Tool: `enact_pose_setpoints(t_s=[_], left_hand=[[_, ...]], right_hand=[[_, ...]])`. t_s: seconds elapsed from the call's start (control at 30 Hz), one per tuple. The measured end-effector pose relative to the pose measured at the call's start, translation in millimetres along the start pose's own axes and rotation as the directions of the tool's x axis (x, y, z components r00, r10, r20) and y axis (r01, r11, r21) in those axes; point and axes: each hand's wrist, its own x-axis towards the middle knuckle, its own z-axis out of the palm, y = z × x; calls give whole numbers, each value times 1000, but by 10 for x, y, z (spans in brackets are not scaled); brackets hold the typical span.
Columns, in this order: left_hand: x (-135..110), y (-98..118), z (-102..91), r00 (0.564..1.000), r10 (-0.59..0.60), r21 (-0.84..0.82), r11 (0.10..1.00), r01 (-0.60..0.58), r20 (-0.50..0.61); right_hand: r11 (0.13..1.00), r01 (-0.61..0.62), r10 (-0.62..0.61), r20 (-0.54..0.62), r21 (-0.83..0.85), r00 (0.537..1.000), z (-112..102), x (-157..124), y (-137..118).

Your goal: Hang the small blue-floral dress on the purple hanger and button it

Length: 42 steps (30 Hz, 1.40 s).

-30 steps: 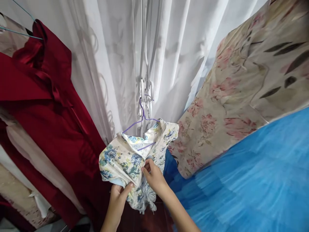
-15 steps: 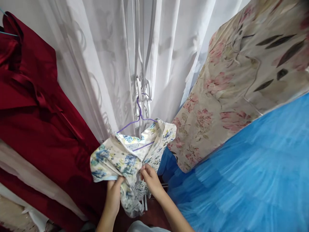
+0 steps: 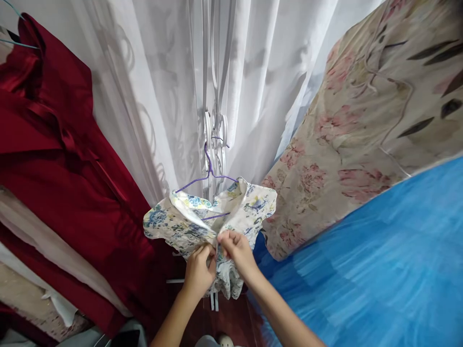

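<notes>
A white blouse with blue and yellow flowers point(image 3: 173, 219) hangs on a purple hanger point(image 3: 195, 181) in the middle of the head view. The hanger's hook is up at a white metal stand point(image 3: 207, 130). My left hand point(image 3: 199, 271) is closed on the left front edge of the blouse, below the neckline. Close beside it, my right hand point(image 3: 237, 250) pinches the other front edge at the bottom of the V-neck. Fingertips of both hands nearly meet at the front opening. Any fastening between them is too small to make out.
At the left hangs a dark red garment point(image 3: 72, 193). A cream dress with pink flowers point(image 3: 311, 178) hangs at the right, above a blue ruffled tulle skirt point(image 3: 379, 255). White curtains point(image 3: 162, 72) fall behind the stand. The dark reddish floor point(image 3: 235, 318) shows below.
My left hand has moved from the left sleeve edge in to the blouse's front opening, beside my right hand. Both sleeves now spread outward, and my right hand is slightly higher and further right.
</notes>
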Motion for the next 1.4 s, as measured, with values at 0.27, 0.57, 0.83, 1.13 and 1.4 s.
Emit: enact_pose_setpoints(t_s=[0.27, 0.57, 0.83, 1.13, 1.4], left_hand=[[233, 95, -227, 946, 63, 295, 942, -162, 317], [900, 637, -1204, 905, 369, 52, 929, -367, -210], [1222, 890, -1414, 875, 342, -42, 925, -378, -342], [942, -338, -1772, 480, -437, -593, 769, -238, -761], [396, -278, -648, 695, -712, -971, 221, 92, -96]], right_hand=[[962, 220, -216, -43, 164, 975, 90, 531, -1115], [949, 311, -310, -25, 47, 950, 98, 334, -1164], [892, 414, -437, -112, -181, 893, 215, 358, -911], [963, 245, -235, 94, -114, 967, 215, 81, -421], [927, 146, -87, 178, -346, 980, -66, -120, 45]])
